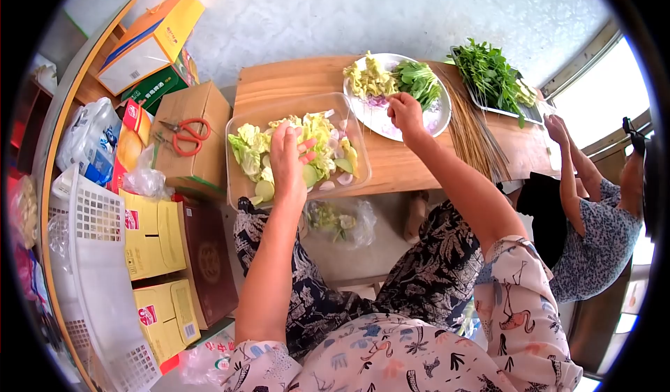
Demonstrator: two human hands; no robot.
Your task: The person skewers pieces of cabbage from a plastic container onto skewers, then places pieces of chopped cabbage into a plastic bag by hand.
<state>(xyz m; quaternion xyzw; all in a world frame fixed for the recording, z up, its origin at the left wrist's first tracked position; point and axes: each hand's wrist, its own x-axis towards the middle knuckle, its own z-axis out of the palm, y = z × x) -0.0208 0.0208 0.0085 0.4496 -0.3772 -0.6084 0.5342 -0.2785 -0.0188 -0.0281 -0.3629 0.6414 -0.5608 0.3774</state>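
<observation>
Clear plastic tub [230, 161] on the wooden table [272, 81], right in front of the lap, well stocked with torn lettuce leaves [246, 148], round green slices [310, 176] and pale pinkish pieces [345, 178]. Left hand [285, 158] over the leaves, fingers apart and fairly wide; can't see anything in the grip, can't rule out something tucked behind the fingers either. Right hand [407, 113] above the white plate [388, 128], fingers drawn in narrow, kind of a pinch. Holding something thin? Honestly can't tell.

So, how far along? Midway-ish at a guess. Already done: leaves loose, slices cut, plate sorted into a yellowish heap [370, 81], a bunch of leafy greens [417, 83] and some purple bits [377, 101]. Left over: plenty! Thin sticks [469, 130] lying bare in a loose spread beside the plate, plus a big pile of greens [488, 76] on the metal tray [539, 118], near a co-worker's hands [556, 128]. Can't spot any finished piece, so can't count those, sorry.
</observation>
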